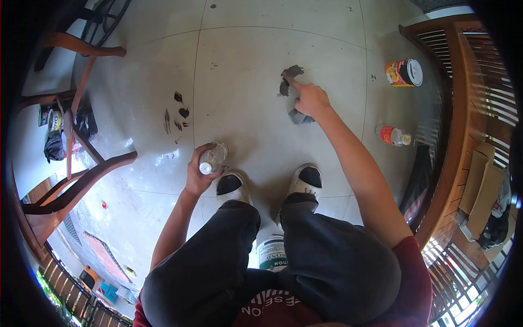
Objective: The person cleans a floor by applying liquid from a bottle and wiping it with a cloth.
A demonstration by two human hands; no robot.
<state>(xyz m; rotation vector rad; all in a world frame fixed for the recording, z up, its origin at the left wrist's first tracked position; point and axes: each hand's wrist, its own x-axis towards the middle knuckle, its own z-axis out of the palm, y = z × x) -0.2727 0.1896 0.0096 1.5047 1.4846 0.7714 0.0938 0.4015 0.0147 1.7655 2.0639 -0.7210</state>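
My left hand (198, 173) is wrapped round a clear plastic bottle (217, 155) with a whitish cap, held above the floor in front of my left shoe. My right hand (313, 101) reaches forward with the index finger stretched out. Its fingertip meets the edge of a dark smeared stain (293, 71) on the pale tiles. The other fingers are curled, and a grey cloth (300, 117) shows just below them, apparently gripped. Several more black marks (183, 113) lie on the floor left of centre.
A wooden bench (456, 82) runs along the right, with a paint-like can (403, 73) and a red-labelled plastic bottle (393, 135) before it. Wooden chair legs (92, 169) stand on the left. A white bucket (272, 252) shows between my legs. Cardboard (478, 175) rests on the bench.
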